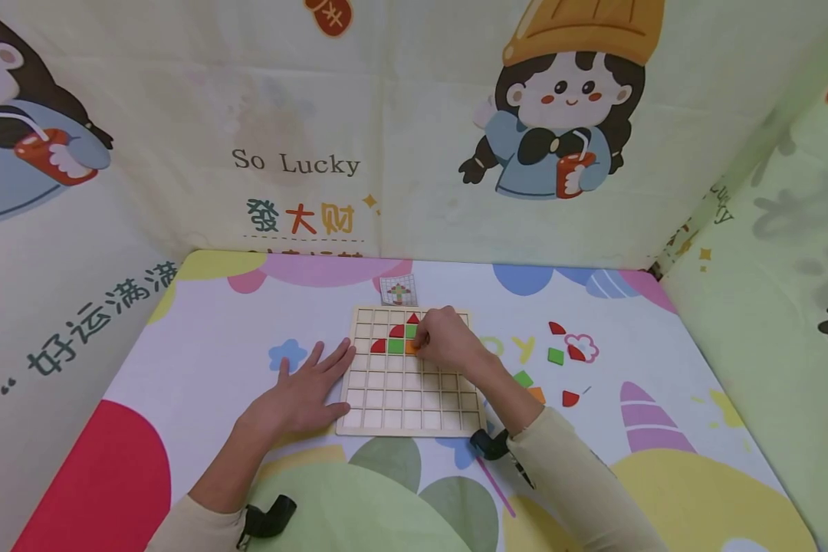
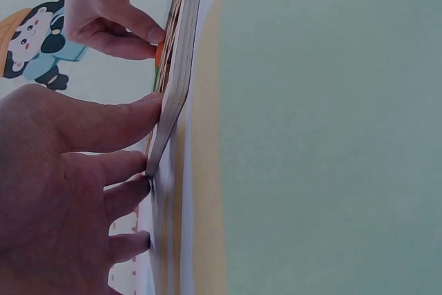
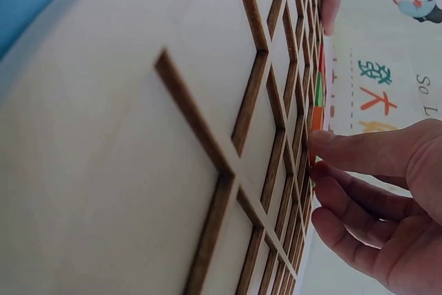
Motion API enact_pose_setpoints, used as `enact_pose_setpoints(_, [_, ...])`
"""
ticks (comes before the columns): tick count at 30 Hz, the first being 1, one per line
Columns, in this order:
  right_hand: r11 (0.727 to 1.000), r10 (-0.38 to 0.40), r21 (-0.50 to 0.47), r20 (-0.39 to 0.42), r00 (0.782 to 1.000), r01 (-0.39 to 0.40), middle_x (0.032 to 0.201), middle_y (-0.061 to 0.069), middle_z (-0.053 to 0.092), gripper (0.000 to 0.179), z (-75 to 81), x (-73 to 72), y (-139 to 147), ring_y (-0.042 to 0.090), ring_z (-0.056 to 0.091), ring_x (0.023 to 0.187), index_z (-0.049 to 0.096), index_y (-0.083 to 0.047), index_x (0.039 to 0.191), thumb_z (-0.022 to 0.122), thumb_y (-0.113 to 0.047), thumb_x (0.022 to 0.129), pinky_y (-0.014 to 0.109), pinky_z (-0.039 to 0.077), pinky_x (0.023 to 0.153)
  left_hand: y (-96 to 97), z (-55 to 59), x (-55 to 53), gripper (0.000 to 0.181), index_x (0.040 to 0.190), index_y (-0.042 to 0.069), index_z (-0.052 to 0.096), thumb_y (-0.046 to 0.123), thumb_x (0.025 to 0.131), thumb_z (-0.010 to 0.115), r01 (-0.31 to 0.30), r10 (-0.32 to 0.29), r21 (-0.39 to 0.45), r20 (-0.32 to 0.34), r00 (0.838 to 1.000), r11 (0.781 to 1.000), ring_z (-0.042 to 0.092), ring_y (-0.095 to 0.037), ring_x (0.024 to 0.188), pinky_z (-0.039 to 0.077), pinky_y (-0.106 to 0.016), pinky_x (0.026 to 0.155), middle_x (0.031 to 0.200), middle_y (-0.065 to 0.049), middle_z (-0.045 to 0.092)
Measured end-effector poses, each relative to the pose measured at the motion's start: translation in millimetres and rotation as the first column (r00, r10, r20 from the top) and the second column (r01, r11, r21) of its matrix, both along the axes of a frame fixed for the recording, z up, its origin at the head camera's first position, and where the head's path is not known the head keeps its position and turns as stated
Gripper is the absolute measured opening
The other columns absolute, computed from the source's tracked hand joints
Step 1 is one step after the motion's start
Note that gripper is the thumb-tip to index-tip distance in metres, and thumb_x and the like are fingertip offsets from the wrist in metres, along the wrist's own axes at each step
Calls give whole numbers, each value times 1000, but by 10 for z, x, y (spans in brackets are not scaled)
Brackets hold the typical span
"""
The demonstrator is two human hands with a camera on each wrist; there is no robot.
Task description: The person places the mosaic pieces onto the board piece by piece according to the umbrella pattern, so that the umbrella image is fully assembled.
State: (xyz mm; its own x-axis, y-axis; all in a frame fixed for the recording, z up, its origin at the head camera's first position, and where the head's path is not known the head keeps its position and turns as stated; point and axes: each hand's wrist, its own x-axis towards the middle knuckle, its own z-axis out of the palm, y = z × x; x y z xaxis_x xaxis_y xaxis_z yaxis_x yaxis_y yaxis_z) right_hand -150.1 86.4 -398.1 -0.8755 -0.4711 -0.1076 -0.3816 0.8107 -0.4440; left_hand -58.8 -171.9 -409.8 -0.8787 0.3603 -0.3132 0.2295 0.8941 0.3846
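Note:
My left hand (image 1: pixel 307 395) lies with spread fingers against the left edge of a wooden grid board (image 1: pixel 386 418). In the left wrist view its thumb and fingers (image 2: pixel 135 112) touch the board's side. Over the upper part of the grid, my right hand (image 1: pixel 448 339) pinches a small tile with thumb and forefinger; its fingertips largely hide it. Just left of those fingertips sits an orange tile (image 1: pixel 410 348). Beside and above it lie green square tiles (image 1: pixel 395 346), red quarter-round tiles (image 1: pixel 378 347) and a red triangle tile (image 1: pixel 413 318).
A small printed pattern card (image 1: pixel 398 290) lies behind the board. To the right are loose red tiles (image 1: pixel 556 328), green tiles (image 1: pixel 555 356) and an orange tile (image 1: pixel 537 394), some close by the right forearm. A printed cloth covers the table, and printed curtains (image 1: pixel 414 153) surround it.

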Motion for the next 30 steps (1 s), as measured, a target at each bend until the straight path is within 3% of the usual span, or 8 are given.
enact_pose_setpoints(8, [999,-19,40,17,1000,19,83,1,78,4,26,11,-47,16,64,83,85,-9,85,82,-6,87,30,57,75,-12,6,4,86,168,17,21,36,98,67,-4,4,4,0,1000,1000,10,-45,161,5,-86,113,177,0,14])
enact_pose_setpoints(15, [999,-7,43,24,1000,6,77,-1,77,10,46,7,-42,15,63,80,84,-9,80,81,-6,88,29,55,73,-19,4,3,85,168,18,21,37,98,66,-3,3,6,-3,1000,1000,10,-44,161,5,-86,113,177,0,13])
enact_pose_setpoints(23, [999,33,39,35,999,-34,91,3,80,8,72,20,-11,17,65,88,85,-8,91,79,-4,90,30,57,78,-14,5,5,85,168,17,22,37,98,67,1,-1,4,-6,1000,1000,10,-45,161,6,-86,112,177,0,14])
enact_pose_setpoints(30, [998,63,10,49,997,-64,95,4,80,11,84,29,39,16,63,85,85,-8,96,77,-3,91,29,57,76,0,3,5,85,168,17,22,37,98,67,-2,2,2,-4,1000,1000,10,-45,161,6,-86,113,177,-1,15])
